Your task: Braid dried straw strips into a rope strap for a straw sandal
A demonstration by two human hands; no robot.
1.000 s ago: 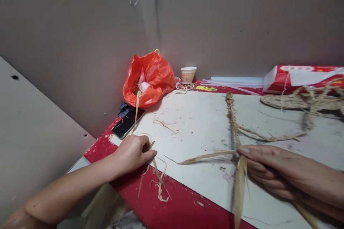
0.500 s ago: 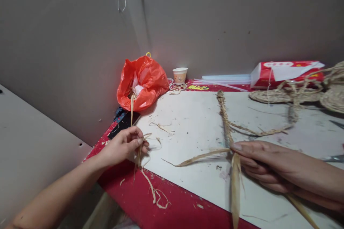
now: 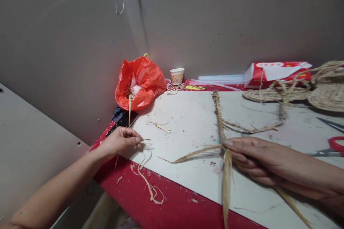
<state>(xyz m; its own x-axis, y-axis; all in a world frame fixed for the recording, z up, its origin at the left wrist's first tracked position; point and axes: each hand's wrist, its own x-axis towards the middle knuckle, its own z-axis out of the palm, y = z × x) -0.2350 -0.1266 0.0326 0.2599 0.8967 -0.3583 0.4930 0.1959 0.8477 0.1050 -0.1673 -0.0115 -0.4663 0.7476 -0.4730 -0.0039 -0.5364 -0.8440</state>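
Over the last second the left hand (image 3: 118,142) has risen off the desk (image 3: 188,114), its grip pinched on thin straw strands (image 3: 147,183) trailing below, while the right hand (image 3: 255,157) still grips the straw braid (image 3: 219,120) running beyond its fingertips.

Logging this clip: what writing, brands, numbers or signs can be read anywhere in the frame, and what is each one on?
Nothing can be read outright.
Red box: white oval with red print on top, too blurred to read.
Yellow lettering on the red tabletop, beside the paper cup: too small to read.
Paper cup: small printed pattern, no legible words.
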